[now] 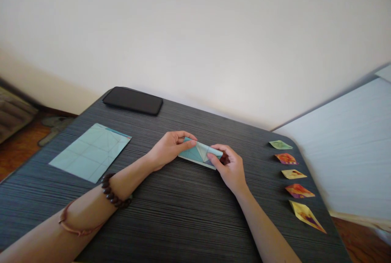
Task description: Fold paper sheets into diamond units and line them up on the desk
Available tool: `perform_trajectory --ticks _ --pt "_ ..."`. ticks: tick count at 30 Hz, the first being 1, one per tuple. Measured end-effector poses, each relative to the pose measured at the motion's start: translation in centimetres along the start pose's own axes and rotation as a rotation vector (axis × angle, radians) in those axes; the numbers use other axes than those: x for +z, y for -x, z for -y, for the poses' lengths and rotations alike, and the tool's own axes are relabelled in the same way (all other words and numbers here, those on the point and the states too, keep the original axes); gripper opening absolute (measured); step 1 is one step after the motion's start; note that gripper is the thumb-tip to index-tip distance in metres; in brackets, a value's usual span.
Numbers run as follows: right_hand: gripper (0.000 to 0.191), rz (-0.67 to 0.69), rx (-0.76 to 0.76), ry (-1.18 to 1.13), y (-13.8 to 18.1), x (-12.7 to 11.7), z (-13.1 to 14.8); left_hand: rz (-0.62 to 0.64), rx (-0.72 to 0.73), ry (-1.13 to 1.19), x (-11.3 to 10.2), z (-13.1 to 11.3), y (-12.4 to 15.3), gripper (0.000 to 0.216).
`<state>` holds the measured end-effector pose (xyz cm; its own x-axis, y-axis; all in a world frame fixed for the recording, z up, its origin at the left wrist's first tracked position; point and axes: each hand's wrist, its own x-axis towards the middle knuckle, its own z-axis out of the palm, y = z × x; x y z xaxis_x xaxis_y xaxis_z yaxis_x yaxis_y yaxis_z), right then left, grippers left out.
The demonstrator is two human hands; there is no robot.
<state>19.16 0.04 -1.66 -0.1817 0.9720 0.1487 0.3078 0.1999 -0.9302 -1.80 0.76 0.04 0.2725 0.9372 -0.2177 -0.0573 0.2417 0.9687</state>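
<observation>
Between my two hands is a partly folded sheet of light blue origami paper (200, 153), held just over the table. Its upper side shows creases and a triangular fold near the middle. My left hand (171, 148) pinches the left end, thumb on top and fingers behind. At the right end, my right hand (230, 165) grips the paper between thumb and bent fingers; some of those fingertips are hidden. A separate flat, creased light blue sheet (91, 153) lies on the table to the left of my left hand.
Along the table's right edge, several folded paper pieces lie in a column, among them a green one (281, 144), an orange one (300, 191) and a yellow one (307, 215). A black phone (133, 100) rests at the back left. A white wall (195, 43) stands behind the dark table (171, 214).
</observation>
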Motion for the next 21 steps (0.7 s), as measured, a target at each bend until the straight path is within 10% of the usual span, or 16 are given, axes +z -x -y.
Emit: perform_trajectory --ticks 21 --pt "0.025 0.052 -0.040 0.015 -0.15 -0.37 0.00 0.036 0.001 0.028 -0.16 0.18 -0.13 0.029"
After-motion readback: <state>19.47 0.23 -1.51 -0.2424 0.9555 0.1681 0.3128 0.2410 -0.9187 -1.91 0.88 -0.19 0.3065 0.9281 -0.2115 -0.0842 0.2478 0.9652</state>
